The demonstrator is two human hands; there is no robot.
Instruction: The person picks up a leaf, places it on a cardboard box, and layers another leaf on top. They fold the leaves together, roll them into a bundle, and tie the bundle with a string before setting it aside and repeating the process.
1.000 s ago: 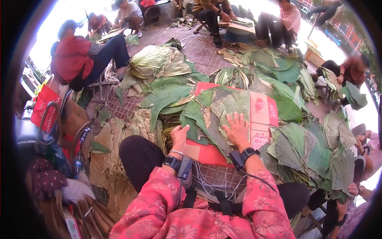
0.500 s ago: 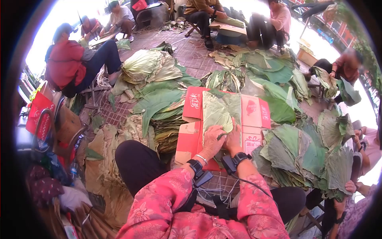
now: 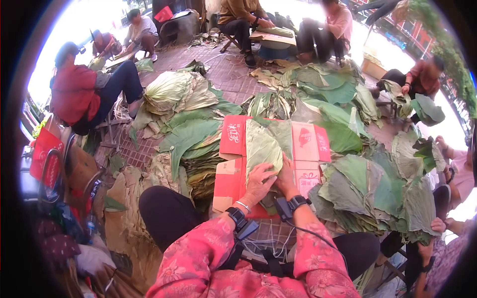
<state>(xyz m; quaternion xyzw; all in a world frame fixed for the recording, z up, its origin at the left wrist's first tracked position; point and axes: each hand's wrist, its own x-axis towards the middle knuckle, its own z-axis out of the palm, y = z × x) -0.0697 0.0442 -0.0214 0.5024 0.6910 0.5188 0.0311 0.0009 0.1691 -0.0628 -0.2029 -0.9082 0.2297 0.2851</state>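
Note:
A flattened red carton lies in front of me, with a folded pale green leaf on it. My left hand is on the leaf's lower left part, its fingers bent over the surface. Beside it, my right hand holds the leaf's lower right edge, fingers pressed together. The undersides of both hands are hidden.
Stacked leaves lie beyond the carton to the left, and another large pile spreads at the right. Several people sit around, one in red at the left. A metal-framed chair stands at the left edge.
The view has shifted, so the carton appears lower and further left. My left hand's fingers now spread more over the leaf, while my right hand stays at its right edge.

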